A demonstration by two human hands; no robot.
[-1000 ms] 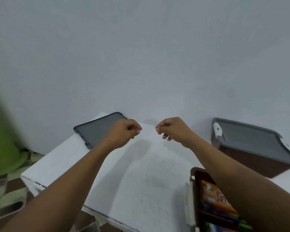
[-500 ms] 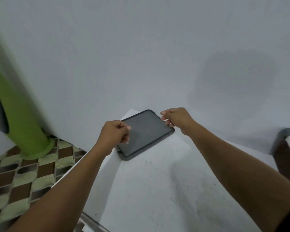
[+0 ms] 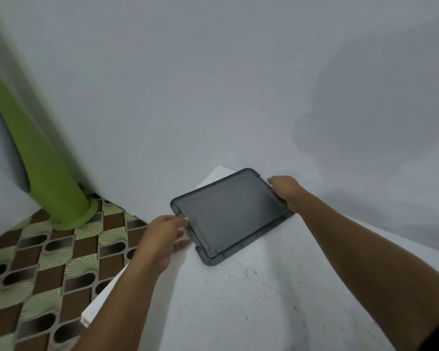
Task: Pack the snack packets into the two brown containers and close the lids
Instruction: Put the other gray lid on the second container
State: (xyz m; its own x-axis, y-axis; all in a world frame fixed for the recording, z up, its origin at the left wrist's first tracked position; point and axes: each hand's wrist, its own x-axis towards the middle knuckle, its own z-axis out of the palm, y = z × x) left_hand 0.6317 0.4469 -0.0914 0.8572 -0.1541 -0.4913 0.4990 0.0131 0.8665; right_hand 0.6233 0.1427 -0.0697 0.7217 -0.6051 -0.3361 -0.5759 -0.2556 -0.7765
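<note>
A dark grey rectangular lid (image 3: 231, 214) lies at the far left corner of the white table (image 3: 251, 295). My left hand (image 3: 162, 236) grips the lid's near-left edge, fingers curled on its rim. Over at the far-right edge my right hand (image 3: 287, 192) holds the same lid. Neither brown container nor any snack packet is in view.
A grey wall stands right behind the table. A green pipe (image 3: 38, 158) runs down to the patterned tiled floor (image 3: 36, 269) at the left, beyond the table's left edge.
The view has swung left, so the containers left the frame. Both hands went from loose fists over the table to the grey lid and took hold of its two ends.
</note>
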